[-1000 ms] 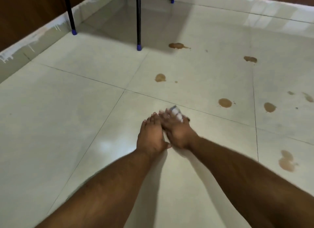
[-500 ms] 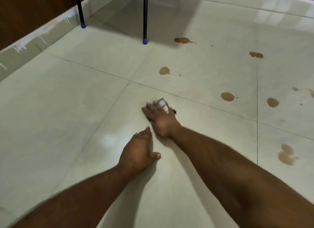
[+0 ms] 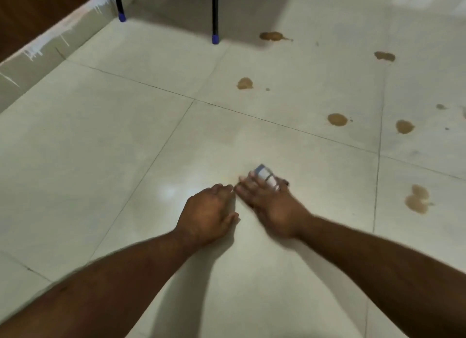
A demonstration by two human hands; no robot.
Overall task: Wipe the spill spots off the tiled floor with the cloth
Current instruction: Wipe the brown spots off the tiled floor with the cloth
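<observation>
The right hand [image 3: 273, 206] presses a small cloth [image 3: 265, 175] flat to the tiled floor [image 3: 100, 136], fingers spread over it, though blur makes it hard to tell whether they curl round its edge. The left hand [image 3: 206, 218] rests just beside it, fingers relaxed and holding nothing, seemingly as a prop. To wipe well, keep the palm's weight over the cloth and sweep toward the nearest brown spot [image 3: 417, 199], at the right, lifting the liquid rather than smearing it across the grout line. The cloth is pale with blue stripes, bunched small, showing only at the fingertips. Several spill spots [image 3: 337, 119] lie farther off, untouched.
</observation>
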